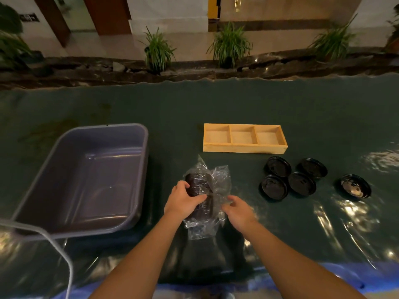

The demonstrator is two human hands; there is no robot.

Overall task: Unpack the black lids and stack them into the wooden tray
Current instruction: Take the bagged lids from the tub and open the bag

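A clear plastic bag (218,178) with a stack of black lids (199,184) inside lies on the table in front of me. My left hand (182,200) grips the wrapped stack from the left. My right hand (238,209) pinches the crinkled plastic at the bag's right side. The wooden tray (245,147), with three compartments that hold nothing, sits beyond the bag to the right. Several loose black lids (290,179) lie in a cluster in front of the tray, and one more black lid (353,186) lies apart further right.
A large grey plastic tub (86,175) stands on the left of the dark green table cover (172,108). A pale cable (56,244) curves across the lower left. Potted plants (228,46) line a ledge beyond the far table edge.
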